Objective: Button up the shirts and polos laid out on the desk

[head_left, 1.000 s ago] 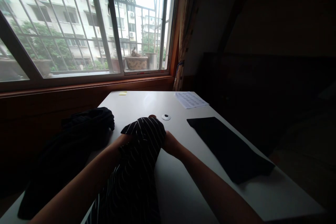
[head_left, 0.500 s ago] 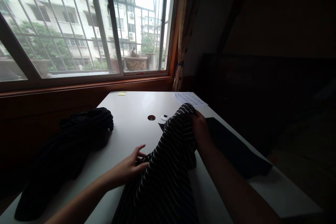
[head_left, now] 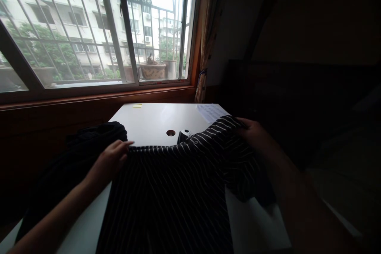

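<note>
A black shirt with thin white stripes (head_left: 178, 190) spreads between my hands over the white table (head_left: 149, 123). At its upper left edge, my left hand (head_left: 114, 156) pinches the cloth, fingers closed. My right hand (head_left: 253, 131) grips the shirt at its upper right, near the collar and sleeve; the fingers are partly hidden by cloth and shadow. A small button shows along the upper edge. The lower part of the shirt hangs toward me and runs out of view.
A heap of dark clothing (head_left: 98, 135) lies on the left. Near the table's middle are a round hole (head_left: 170, 133) and a white ring-shaped cover (head_left: 186, 132). Printed paper (head_left: 208, 112) and a yellow note (head_left: 137, 106) lie at the back, below a barred window (head_left: 119, 31).
My left hand has moved left and up and closed on the shirt's edge. My right hand has moved right. The bunched shirt is now stretched wide, covering much of the dark cloth on the right.
</note>
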The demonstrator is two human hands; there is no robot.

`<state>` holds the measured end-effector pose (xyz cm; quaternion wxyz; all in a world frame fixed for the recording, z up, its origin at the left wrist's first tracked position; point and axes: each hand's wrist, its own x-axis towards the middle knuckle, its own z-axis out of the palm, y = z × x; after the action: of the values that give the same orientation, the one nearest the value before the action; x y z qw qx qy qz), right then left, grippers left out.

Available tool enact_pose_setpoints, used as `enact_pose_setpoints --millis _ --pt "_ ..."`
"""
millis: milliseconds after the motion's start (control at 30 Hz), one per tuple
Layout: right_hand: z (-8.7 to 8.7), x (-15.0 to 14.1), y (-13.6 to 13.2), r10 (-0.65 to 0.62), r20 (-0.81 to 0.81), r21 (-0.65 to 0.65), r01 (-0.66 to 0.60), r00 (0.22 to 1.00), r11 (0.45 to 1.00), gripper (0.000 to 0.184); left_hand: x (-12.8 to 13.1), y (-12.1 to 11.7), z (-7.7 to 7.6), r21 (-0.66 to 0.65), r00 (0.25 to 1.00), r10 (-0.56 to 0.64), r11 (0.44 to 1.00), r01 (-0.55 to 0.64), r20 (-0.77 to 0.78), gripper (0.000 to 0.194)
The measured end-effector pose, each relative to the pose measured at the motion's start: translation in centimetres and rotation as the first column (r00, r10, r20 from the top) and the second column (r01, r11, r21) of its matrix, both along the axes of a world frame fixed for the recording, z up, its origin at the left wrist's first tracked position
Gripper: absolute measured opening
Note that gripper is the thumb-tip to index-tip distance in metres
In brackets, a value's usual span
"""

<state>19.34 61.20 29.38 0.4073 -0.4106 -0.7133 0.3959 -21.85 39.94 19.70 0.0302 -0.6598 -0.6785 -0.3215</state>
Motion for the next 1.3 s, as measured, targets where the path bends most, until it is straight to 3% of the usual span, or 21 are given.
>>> enact_pose_setpoints --millis 67,133,233,300,400,467,600,667,767,833,933,1067,1200,1300 --pt "0.5 1.1 1.6 0.113 0.149 0.003 -0.115 0.982 0.993 0.042 -3.1 1.0 3.6 0.173 0.987 0.145 0.976 -0.130 -0.076 0.028" --pt "0.7 1.5 3.4 0.135 0.291 0.045 -0.154 0.947 0.987 0.037 -5.5 2.3 6.7 0.341 0.936 0.336 0.896 -0.283 -0.104 0.024" --pt "0.4 0.6 5.8 -0.091 0.396 0.327 -0.047 0.914 0.944 0.029 -7.8 4.7 9.2 0.498 0.892 0.441 0.799 -0.338 -0.101 0.024" --pt "-0.4 -0.4 6.9 -0.271 0.330 0.555 0.046 0.904 0.830 0.023 -8.4 6.4 9.1 0.522 0.895 0.440 0.781 -0.342 -0.071 0.023" --pt "-2.2 -1.8 7.8 -0.451 0.226 0.760 0.134 0.864 0.636 0.022 -7.8 8.4 7.1 0.520 0.901 0.434 0.768 -0.373 0.006 0.020" --pt "-3.8 -2.5 7.8 -0.499 0.252 0.803 0.109 0.829 0.587 0.025 -6.4 9.1 5.0 0.496 0.914 0.406 0.791 -0.358 0.013 0.018" --pt "-7.0 -3.6 6.0 -0.437 0.388 0.761 -0.015 0.812 0.649 0.022 -1.4 8.6 0.7 0.363 0.978 0.183 0.922 -0.137 -0.095 0.015" --pt "-8.6 -4.1 4.5 -0.336 0.471 0.696 -0.109 0.816 0.710 0.017 1.6 7.9 -1.2 0.189 0.984 -0.022 0.980 0.055 -0.178 0.016" --pt "-11.3 -4.9 2.1 -0.144 0.618 0.537 -0.281 0.773 0.795 0.015 5.0 6.9 -4.0 -0.123 0.921 -0.262 0.964 0.235 -0.290 0.025" --pt "-13.2 -5.4 0.9 -0.053 0.689 0.430 -0.349 0.723 0.833 0.024 6.0 6.5 -5.6 -0.221 0.898 -0.274 0.953 0.206 -0.345 0.037" --pt "-15.7 -6.0 -0.1 0.024 0.739 0.323 -0.385 0.673 0.865 0.040 6.0 6.2 -7.4 -0.256 0.905 -0.164 0.964 0.064 -0.391 0.046" --pt "-17.3 -6.4 -0.8 -0.019 0.730 0.359 -0.359 0.683 0.862 0.034 5.0 5.7 -8.4 -0.218 0.902 -0.052 0.975 -0.047 -0.429 0.032" --pt "-17.3 -6.5 -1.3 0.051 0.704 0.346 -0.405 0.709 0.846 0.018 4.0 4.7 -8.6 -0.274 0.923 -0.116 0.962 0.012 -0.366 0.030" --pt "-16.8 -6.2 -1.6 0.188 0.678 0.276 -0.483 0.711 0.831 0.014 3.2 3.7 -7.9 -0.392 0.969 -0.210 0.908 0.146 -0.127 0.026"
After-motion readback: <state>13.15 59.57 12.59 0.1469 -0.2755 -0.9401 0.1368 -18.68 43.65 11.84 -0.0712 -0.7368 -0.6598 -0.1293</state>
